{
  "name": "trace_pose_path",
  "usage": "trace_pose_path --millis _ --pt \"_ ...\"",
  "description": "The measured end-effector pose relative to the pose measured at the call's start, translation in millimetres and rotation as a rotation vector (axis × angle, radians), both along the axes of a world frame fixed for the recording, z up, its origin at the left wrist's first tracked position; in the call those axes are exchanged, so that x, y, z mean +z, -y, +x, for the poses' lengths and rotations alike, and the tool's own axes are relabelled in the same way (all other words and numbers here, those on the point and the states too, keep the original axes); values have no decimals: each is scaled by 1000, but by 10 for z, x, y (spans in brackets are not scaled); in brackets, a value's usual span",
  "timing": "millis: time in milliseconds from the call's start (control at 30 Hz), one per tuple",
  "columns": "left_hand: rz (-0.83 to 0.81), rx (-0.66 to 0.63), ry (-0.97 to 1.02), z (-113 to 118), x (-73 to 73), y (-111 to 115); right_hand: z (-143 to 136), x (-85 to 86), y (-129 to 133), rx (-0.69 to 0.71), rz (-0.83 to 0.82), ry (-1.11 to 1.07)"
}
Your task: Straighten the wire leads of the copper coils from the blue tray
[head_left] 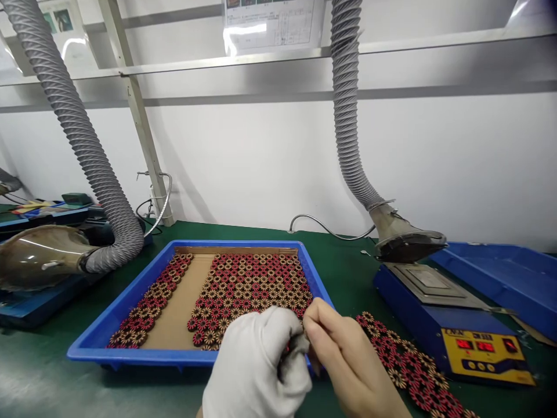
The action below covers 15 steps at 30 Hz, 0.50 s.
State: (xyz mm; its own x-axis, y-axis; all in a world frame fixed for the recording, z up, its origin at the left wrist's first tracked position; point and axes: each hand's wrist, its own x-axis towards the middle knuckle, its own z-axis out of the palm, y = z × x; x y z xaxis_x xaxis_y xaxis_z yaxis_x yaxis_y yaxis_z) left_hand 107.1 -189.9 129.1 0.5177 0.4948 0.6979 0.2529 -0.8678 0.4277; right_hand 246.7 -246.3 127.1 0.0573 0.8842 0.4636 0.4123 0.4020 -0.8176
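My left hand (261,366), in a white glove, is closed in front of the tray's near edge. A dark and reddish bit shows inside its curled fingers, looking like one of the small wound motor stators; most of it is hidden. Against it, my bare right hand (348,354) is closed in a pinch, and whatever its fingertips grip is too small to make out. Behind both hands lies a blue tray (143,355) lined with cardboard. Rows of red and copper-coloured motor stators (256,284) fill its right part, with a narrower strip (152,302) along the left.
More stators (404,360) lie on the green bench at right, beside a blue heating unit (478,348) with red digits. An extraction hood (409,241) hangs above it from a grey hose (346,104). Another hood (43,255) is at left. A blue tray (509,278) stands far right.
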Motion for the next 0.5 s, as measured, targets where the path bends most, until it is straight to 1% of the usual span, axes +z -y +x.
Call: trace_pose_path --millis 33,67,100,133,167,233,300,400,500 --pt "22 1 10 -5 -11 -6 13 -18 -23 112 -70 -179" --pt "1 0 26 -11 -18 -12 29 -37 -50 197 -92 -338" --pt "-57 -2 48 -16 -22 -16 45 -54 -77 230 -59 -443" --pt "-143 -3 69 -19 -20 -19 59 -68 -101 206 18 -474" --pt "-245 -3 90 -20 -12 -19 67 -76 -121 139 126 -435" --pt "-445 -11 131 -13 21 -12 68 -75 -146 0 339 -242" --pt "-590 -25 172 0 71 2 55 -55 -158 -26 486 -71" --pt "-711 -57 224 11 140 22 38 -19 -174 9 588 29" --pt "-801 -139 226 -2 156 25 49 1 -193 21 598 52"
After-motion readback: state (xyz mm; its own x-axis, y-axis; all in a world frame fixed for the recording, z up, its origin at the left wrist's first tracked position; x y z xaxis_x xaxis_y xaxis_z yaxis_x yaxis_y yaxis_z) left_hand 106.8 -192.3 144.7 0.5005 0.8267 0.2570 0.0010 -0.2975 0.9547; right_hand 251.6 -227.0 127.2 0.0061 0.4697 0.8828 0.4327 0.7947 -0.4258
